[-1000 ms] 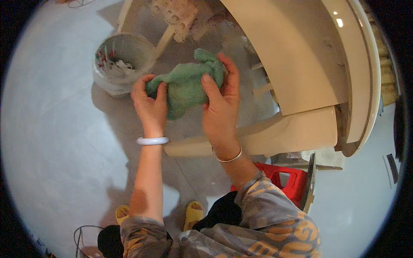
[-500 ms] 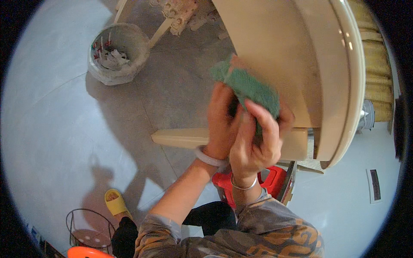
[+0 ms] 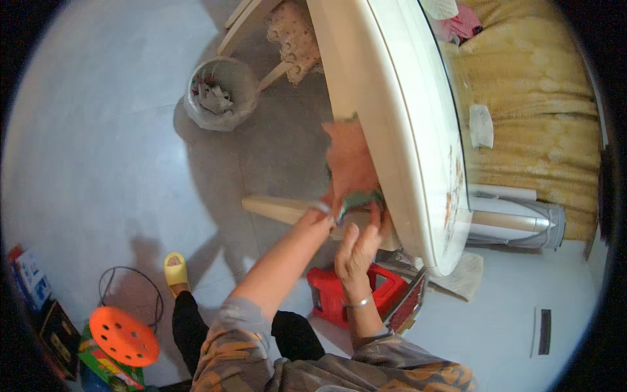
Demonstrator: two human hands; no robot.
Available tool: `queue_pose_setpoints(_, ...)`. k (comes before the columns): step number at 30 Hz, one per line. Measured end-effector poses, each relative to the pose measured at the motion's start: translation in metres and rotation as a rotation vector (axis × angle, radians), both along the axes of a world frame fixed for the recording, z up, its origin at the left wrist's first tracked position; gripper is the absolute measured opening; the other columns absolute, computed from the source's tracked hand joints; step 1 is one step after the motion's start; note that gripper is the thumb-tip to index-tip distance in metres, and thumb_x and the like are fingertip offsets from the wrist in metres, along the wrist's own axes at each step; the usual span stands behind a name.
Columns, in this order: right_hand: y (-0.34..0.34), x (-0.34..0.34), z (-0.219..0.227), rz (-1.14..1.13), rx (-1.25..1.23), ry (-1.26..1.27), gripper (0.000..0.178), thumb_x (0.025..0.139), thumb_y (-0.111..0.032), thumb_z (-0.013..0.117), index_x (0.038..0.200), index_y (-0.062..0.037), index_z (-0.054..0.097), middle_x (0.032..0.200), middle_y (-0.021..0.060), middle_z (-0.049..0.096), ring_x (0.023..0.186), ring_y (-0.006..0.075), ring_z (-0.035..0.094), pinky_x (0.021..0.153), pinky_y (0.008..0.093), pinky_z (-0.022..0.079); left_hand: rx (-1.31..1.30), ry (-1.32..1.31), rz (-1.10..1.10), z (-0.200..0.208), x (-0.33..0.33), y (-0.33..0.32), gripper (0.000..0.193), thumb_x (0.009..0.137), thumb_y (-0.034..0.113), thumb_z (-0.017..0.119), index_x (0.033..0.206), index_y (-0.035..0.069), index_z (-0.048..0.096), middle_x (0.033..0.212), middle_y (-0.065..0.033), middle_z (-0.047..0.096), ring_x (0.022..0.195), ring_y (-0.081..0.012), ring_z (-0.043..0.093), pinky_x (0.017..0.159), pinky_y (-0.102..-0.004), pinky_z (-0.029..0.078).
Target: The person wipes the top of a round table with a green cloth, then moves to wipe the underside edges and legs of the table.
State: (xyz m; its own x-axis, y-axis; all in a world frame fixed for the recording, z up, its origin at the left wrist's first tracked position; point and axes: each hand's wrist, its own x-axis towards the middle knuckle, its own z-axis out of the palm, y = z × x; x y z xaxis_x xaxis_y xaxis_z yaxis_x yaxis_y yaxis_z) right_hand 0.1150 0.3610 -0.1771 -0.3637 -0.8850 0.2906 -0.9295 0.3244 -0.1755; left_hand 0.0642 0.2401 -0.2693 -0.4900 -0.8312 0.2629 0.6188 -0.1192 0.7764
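Observation:
A cloth (image 3: 353, 160), salmon pink on one face and green on the other, hangs loosely beside the pale table's (image 3: 385, 78) curved edge. My left hand (image 3: 334, 204) holds it at its near end; folds of cloth hide most of those fingers, and the hand is blurred. Close by on the right, my right hand (image 3: 358, 253) has its thumb apart from its outstretched fingers. Its fingertips reach the cloth's green lower edge, under the tabletop, where they are partly hidden.
A pale table leg (image 3: 277, 210) juts out left of my hands. Beyond it stands a lined waste bin (image 3: 243, 111). A red plastic stool (image 3: 326, 307) is beside my right forearm. An orange stool (image 3: 124, 336) stands at lower left; a yellow-covered sofa (image 3: 529, 78) lies past the table.
The bunched green cloth has opened out, now showing its pink face. My right hand has come down and away from my left. The view has shifted, bringing the tabletop and sofa into sight.

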Motion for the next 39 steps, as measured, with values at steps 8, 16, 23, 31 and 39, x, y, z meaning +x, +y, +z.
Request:
queue_pose_setpoints(8,-0.032,0.018,0.021,-0.137,-0.031,-0.39,0.059,0.1,-0.021,0.044,0.145,0.0134,0.025,0.147,0.0325,0.032,0.138,0.0427,0.03,0.116,0.0443,0.022,-0.24,-0.241,0.179,0.057,0.035,-0.034,0.037,0.091,0.03,0.056,0.118,0.006,0.062,0.121,-0.0203,0.062,0.116,-0.0332,0.056,0.1,-0.0412,0.041)
queue_pose_setpoints(16,-0.018,0.012,0.009,-0.306,-0.001,-0.545,0.057,0.104,-0.029,0.04,0.146,0.007,0.028,0.13,0.022,0.048,0.127,0.0306,0.044,0.109,0.038,0.033,-0.366,-0.536,-0.001,0.042,0.05,-0.011,0.032,0.094,0.029,0.052,0.112,0.006,0.065,0.116,-0.0173,0.064,0.111,-0.0306,0.058,0.098,-0.0403,0.042)
queue_pose_setpoints(23,-0.156,0.013,-0.004,-0.257,-0.093,-0.604,0.047,0.102,-0.024,0.046,0.134,0.009,0.048,0.133,0.0259,0.055,0.122,0.037,0.053,0.105,0.0411,0.039,-0.411,-0.56,0.051,0.034,0.027,-0.137,0.032,0.094,0.028,0.051,0.112,0.006,0.065,0.115,-0.0181,0.064,0.11,-0.0315,0.058,0.096,-0.041,0.043)
queue_pose_setpoints(31,-0.156,0.024,0.01,-0.027,0.2,-0.397,0.063,0.1,-0.018,0.045,0.148,0.0123,0.018,0.152,0.0316,0.024,0.141,0.0412,0.027,0.117,0.0437,0.017,-0.32,-0.559,-0.009,0.001,0.026,-0.099,0.032,0.094,0.028,0.051,0.112,0.005,0.064,0.114,-0.019,0.064,0.108,-0.0326,0.059,0.095,-0.0418,0.043)
queue_pose_setpoints(39,-0.319,0.029,-0.021,0.014,0.145,0.039,0.075,0.101,-0.026,0.049,0.151,0.0098,0.007,0.157,0.0328,0.005,0.147,0.045,0.008,0.119,0.0489,0.007,-0.264,-0.46,0.166,-0.039,0.004,-0.268,0.031,0.095,0.027,0.051,0.111,0.004,0.063,0.113,-0.0199,0.064,0.107,-0.0336,0.059,0.093,-0.0426,0.044)
